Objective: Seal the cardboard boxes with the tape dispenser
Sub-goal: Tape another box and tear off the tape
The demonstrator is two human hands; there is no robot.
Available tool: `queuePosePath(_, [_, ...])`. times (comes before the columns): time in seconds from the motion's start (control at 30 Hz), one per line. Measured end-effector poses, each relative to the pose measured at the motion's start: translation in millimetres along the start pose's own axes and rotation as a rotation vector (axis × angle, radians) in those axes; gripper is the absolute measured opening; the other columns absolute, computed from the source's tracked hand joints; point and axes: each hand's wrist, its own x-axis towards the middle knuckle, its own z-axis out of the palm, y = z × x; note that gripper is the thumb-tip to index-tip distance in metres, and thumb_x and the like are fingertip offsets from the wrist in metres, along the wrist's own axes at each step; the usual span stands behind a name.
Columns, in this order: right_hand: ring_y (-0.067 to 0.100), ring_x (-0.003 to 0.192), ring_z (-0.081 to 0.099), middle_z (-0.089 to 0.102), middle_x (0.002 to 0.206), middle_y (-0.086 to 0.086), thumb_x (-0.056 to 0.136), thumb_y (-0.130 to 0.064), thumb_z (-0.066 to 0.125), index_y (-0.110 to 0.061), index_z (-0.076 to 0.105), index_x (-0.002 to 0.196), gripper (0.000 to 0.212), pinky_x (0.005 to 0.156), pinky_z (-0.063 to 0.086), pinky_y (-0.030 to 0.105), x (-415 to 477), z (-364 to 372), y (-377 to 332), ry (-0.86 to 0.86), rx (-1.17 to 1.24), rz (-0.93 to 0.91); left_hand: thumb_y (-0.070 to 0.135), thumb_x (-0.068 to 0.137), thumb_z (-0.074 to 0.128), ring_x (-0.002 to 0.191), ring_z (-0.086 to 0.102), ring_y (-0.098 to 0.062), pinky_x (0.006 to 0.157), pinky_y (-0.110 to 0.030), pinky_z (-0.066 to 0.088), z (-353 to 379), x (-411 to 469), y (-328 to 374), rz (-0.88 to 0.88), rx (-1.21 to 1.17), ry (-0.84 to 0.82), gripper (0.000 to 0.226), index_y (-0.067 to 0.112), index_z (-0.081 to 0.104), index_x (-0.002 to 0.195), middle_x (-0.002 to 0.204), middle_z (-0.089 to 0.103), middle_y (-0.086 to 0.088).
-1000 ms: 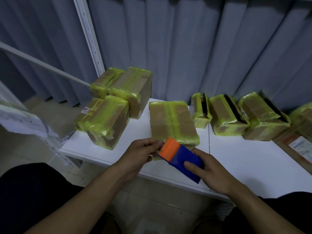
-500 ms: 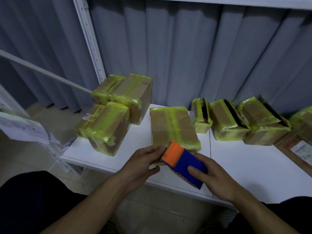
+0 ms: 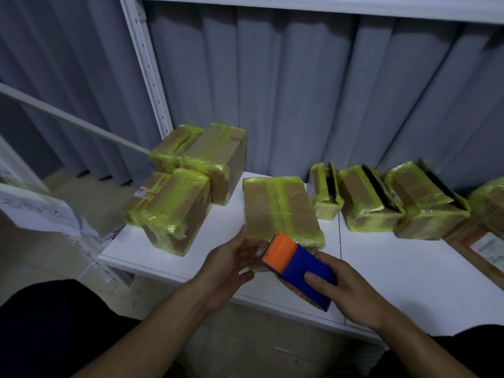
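Here the dispenser point(image 3: 297, 271), orange at the front and blue behind, sits over the near end of the middle box point(image 3: 281, 208) on the white shelf point(image 3: 409, 268). The right hand point(image 3: 343, 287) clasps its blue body. The left hand point(image 3: 231, 263), fingers loosely spread, is at its orange end, holding nothing.

Two bare forearms, no sleeves, no watch, rings or gloves visible. Left hand point(image 3: 229, 264) and right hand point(image 3: 345, 291) uncovered, nails short. Dark, near-black clothing at near left and near right; garment type unclear.
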Motion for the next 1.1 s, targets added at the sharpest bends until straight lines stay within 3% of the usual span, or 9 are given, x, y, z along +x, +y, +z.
queuePosePath(0.17, [0.031,0.085,0.068,0.07,0.093,0.006,0.08,-0.072,0.068,-0.022,0.067,0.104,0.055,0.077,0.054,0.048,1.5,-1.9,4.3,0.008,-0.037,0.017,0.029,0.088,0.071,0.098,0.068,-0.011,0.083,-0.029,0.048,-3.1,3.9,-5.1,0.212,0.295,0.107,0.013,0.02,0.08,0.092,0.096,0.077,0.003])
queuePosePath(0.3, [0.026,0.082,0.069,0.072,0.09,0.002,0.083,-0.066,0.068,-0.037,0.068,0.094,0.031,0.074,0.052,0.037,4.5,-1.6,0.6,0.004,-0.086,0.054,0.02,0.088,0.073,0.068,0.064,0.006,0.06,-0.006,0.044,-6.1,7.6,-5.8,0.29,0.345,0.178,0.008,0.016,0.08,0.09,0.075,0.075,0.008])
queuePosePath(0.43, [0.013,0.082,0.071,0.074,0.094,-0.01,0.09,-0.047,0.07,-0.032,0.068,0.107,0.023,0.073,0.056,0.029,7.6,-4.3,-8.4,-0.019,-0.156,0.056,0.021,0.086,0.075,0.063,0.06,0.004,0.06,-0.009,0.045,-17.4,13.6,-3.7,0.317,0.353,0.267,0.008,0.016,0.08,0.089,0.082,0.077,0.003])
queuePosePath(0.53, [0.002,0.07,0.067,0.071,0.079,-0.019,0.089,-0.045,0.068,-0.033,0.065,0.097,0.015,0.065,0.047,0.018,4.5,-10.3,-16.5,-0.012,-0.201,0.087,0.028,0.084,0.077,0.07,0.062,0.0,0.066,-0.018,0.046,-35.9,16.0,9.9,0.316,0.332,0.305,0.016,0.017,0.08,0.096,0.089,0.077,0.002])
queuePosePath(0.63, [0.003,0.073,0.068,0.07,0.082,-0.02,0.086,-0.057,0.07,-0.034,0.065,0.097,0.026,0.066,0.049,0.019,5.8,-14.1,-15.0,0.059,-0.388,0.085,0.034,0.084,0.076,0.081,0.066,-0.009,0.069,-0.025,0.046,-41.9,19.8,3.7,0.312,0.35,0.305,0.019,0.02,0.079,0.096,0.089,0.077,0.005])
queuePosePath(0.7, [-0.001,0.07,0.066,0.068,0.075,-0.024,0.079,-0.068,0.071,-0.036,0.066,0.088,0.034,0.061,0.048,0.015,10.0,-11.5,-16.5,0.135,-0.518,0.07,0.034,0.085,0.075,0.084,0.067,-0.012,0.067,-0.02,0.047,-39.9,23.5,-6.0,0.324,0.374,0.327,0.016,0.021,0.079,0.094,0.087,0.077,0.007])
queuePosePath(0.83, [-0.002,0.063,0.065,0.066,0.063,-0.025,0.07,-0.078,0.071,-0.033,0.069,0.079,0.046,0.054,0.046,0.012,18.7,-5.4,-25.7,0.152,-0.574,0.049,0.031,0.087,0.074,0.073,0.066,-0.001,0.058,-0.007,0.045,-42.8,30.5,-11.4,0.372,0.36,0.397,0.014,0.02,0.078,0.095,0.082,0.077,0.01])
queuePosePath(0.97, [-0.001,0.061,0.065,0.066,0.065,-0.016,0.062,-0.091,0.064,-0.034,0.065,0.078,0.059,0.055,0.049,0.017,22.5,-6.5,-34.4,0.123,-0.755,0.07,0.032,0.088,0.073,0.078,0.068,-0.004,0.067,-0.022,0.05,-50.4,36.5,-11.9,0.367,0.321,0.415,0.014,0.022,0.077,0.096,0.081,0.076,0.012])
queuePosePath(1.1, [0.001,0.064,0.064,0.064,0.069,-0.014,0.062,-0.093,0.061,-0.034,0.061,0.078,0.062,0.058,0.054,0.021,28.4,-8.2,-44.3,0.117,-0.905,0.101,0.03,0.088,0.073,0.087,0.069,-0.013,0.07,-0.028,0.053,-51.6,43.1,-15.4,0.376,0.28,0.423,0.006,0.025,0.076,0.089,0.082,0.077,0.01])
